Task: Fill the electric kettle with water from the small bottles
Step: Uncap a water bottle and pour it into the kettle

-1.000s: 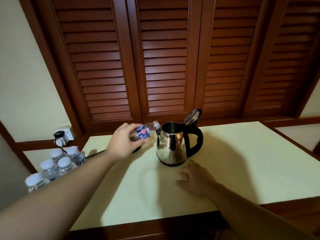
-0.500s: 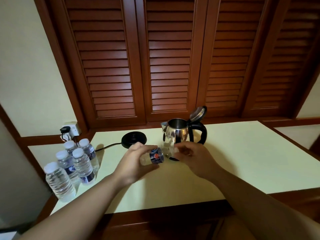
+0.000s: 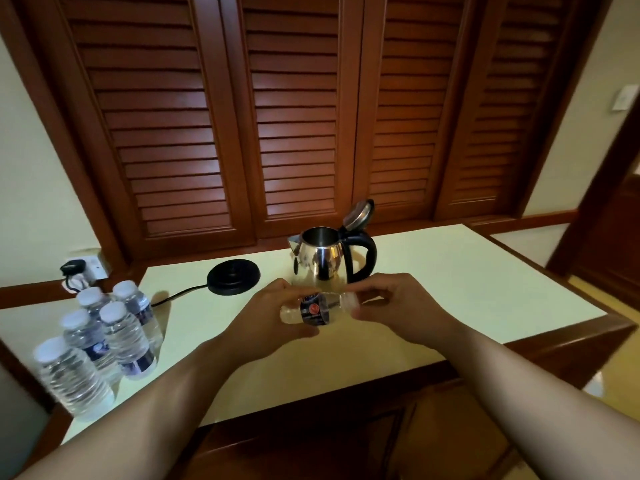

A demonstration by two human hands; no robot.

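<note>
Lying on its side above the pale tabletop (image 3: pixel 450 289), a small clear water bottle (image 3: pixel 313 309) with a dark label is held between both hands, just on the near side of the kettle. The left hand (image 3: pixel 266 318) wraps its curled fingers and thumb round the bottle's body, while the right hand (image 3: pixel 398 306) pinches the white cap (image 3: pixel 349 301) at the bottle's right end with thumb and fingertips. The stainless-steel electric kettle (image 3: pixel 323 261) stands upright on the table just beyond the hands, its black handle to the right and its lid (image 3: pixel 360 215) tipped up and back, so the mouth is uncovered. To the kettle's left, apart from it, sits the round black power base (image 3: pixel 233 276), whose cord runs left toward a wall socket (image 3: pixel 88 268). Near the left edge of the table stands a cluster of five capped water bottles (image 3: pixel 100 336), upright and close together, well apart from the kettle. Brown louvred wooden doors (image 3: pixel 294 116) fill the wall at the far side.
</note>
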